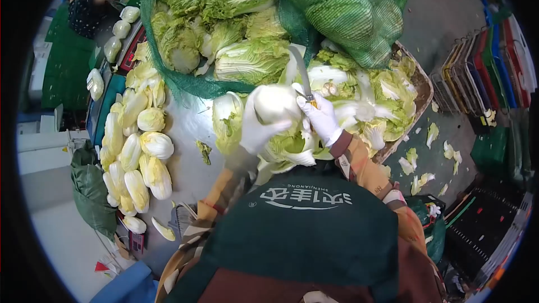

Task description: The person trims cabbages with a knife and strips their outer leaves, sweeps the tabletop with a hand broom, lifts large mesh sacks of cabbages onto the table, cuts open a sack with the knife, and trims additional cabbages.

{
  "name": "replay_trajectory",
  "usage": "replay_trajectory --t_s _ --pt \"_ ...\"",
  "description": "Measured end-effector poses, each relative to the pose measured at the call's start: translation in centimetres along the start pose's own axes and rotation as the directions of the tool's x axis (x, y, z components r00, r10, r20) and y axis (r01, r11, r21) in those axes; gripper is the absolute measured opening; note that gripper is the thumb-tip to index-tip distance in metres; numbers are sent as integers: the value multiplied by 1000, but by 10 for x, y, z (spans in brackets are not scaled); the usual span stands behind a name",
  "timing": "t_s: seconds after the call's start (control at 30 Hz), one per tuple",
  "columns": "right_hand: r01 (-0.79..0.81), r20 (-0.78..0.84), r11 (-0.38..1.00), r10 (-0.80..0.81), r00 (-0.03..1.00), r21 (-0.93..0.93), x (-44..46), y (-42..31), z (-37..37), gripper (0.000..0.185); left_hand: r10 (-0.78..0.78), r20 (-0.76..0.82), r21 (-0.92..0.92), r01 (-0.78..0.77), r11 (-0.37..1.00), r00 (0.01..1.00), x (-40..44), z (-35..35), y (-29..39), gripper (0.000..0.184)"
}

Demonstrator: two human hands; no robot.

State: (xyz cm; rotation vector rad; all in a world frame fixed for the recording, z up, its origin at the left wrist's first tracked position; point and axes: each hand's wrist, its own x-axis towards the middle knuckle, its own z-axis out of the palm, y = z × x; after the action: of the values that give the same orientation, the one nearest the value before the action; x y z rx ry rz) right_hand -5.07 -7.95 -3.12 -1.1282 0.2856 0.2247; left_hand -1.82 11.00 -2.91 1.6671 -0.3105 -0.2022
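Observation:
In my gloved left hand [259, 129] rests a pale cabbage head [276, 104], its white base turned up and the fingers wrapped around its side. My gloved right hand [320, 116] is closed on the handle of a curved knife [302, 73], whose blade points away from me just right of the cabbage. Loose leaves [295, 148] lie under and beside both hands. Another cabbage [227, 116] sits just left of my left hand. Beyond them, an open green net bag [174, 81] holds several untrimmed cabbages [252, 62].
Trimmed yellow cabbages [135, 151] are piled on the metal table [188, 134] at left. A full net bag [353, 17] lies at the back. Leaves fill a bin [424, 87] at right; scraps litter the floor. Another person [87, 14] is at the far left.

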Motion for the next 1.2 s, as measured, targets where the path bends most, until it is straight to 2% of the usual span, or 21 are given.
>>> replay_trajectory --t_s 0.07,0.13,0.23,0.27,0.33,0.37,0.47,0.5,0.6,0.63,0.7,0.73,0.77,0.8,0.87,0.9,1.0,1.03,1.07,1.17,1.2 --pt "-38 -110 999 34 993 -27 7 26 -4 40 -82 -269 -205 26 978 960 17 -9 9 73" --pt "-131 -274 990 113 955 -48 7 42 -15 40 -200 -266 -550 22 835 943 35 -40 11 55" --pt "-42 -183 989 67 981 142 -5 10 -11 46 -206 -187 -833 -44 551 961 43 -35 81 46" --pt "11 -109 965 19 994 264 -10 -8 -1 50 -213 -186 -822 -34 569 959 44 -33 85 49" --pt "98 43 994 -100 994 50 -18 -34 10 57 -222 -183 -800 -14 600 958 48 -28 91 56" --pt "164 86 986 -162 983 -16 -17 -39 15 60 -125 -251 -701 -91 707 960 52 -24 88 56" --pt "387 137 914 -370 919 -124 -17 -45 28 71 -40 -301 -668 -181 722 953 44 -13 96 55" --pt "310 163 943 -290 943 -119 -19 -44 19 76 -23 -136 -821 -100 562 990 37 -11 119 54" --pt "152 246 944 -228 942 293 -32 -55 15 79 -139 -104 -858 -19 514 985 34 -37 112 54" --pt "95 249 916 -204 947 390 -39 -66 19 80 -206 -170 -702 29 712 964 41 -47 96 56" --pt "217 259 955 -266 928 201 -44 -73 18 82 -115 -458 -238 3 971 881 37 -90 15 57" --pt "294 261 949 -313 913 111 -43 -78 18 84 -8 -555 33 31 999 832 42 -104 -5 58" --pt "258 219 964 -266 939 64 -49 -84 22 86 -125 -571 -192 16 981 811 38 -78 52 61" --pt "293 196 955 -280 940 -38 -47 -83 24 85 -179 -385 -494 -38 869 905 34 -61 80 60" --pt "329 175 911 -291 941 -251 -44 -75 27 84 -85 -14 -923 20 383 996 20 -37 104 60" --pt "419 168 824 -384 908 -381 -43 -72 28 73 -124 -131 -855 -49 516 984 19 -30 92 60" --pt "299 157 727 -259 953 -618 -44 -70 24 61 -129 -156 -851 -67 520 979 22 -28 63 59" --pt "265 120 716 -248 961 -645 -47 -74 23 50 -103 -164 -820 -77 567 981 18 -27 58 57" --pt "154 27 844 -164 986 -514 -45 -74 21 41 -165 -146 -820 -26 572 975 15 -26 67 58" --pt "256 -10 750 -330 944 -610 -44 -70 8 26 -339 -112 -814 110 571 934 15 -26 76 64" --pt "260 -45 762 -353 935 -593 -44 -71 3 25 -351 -26 -835 173 523 936 14 -27 78 65"
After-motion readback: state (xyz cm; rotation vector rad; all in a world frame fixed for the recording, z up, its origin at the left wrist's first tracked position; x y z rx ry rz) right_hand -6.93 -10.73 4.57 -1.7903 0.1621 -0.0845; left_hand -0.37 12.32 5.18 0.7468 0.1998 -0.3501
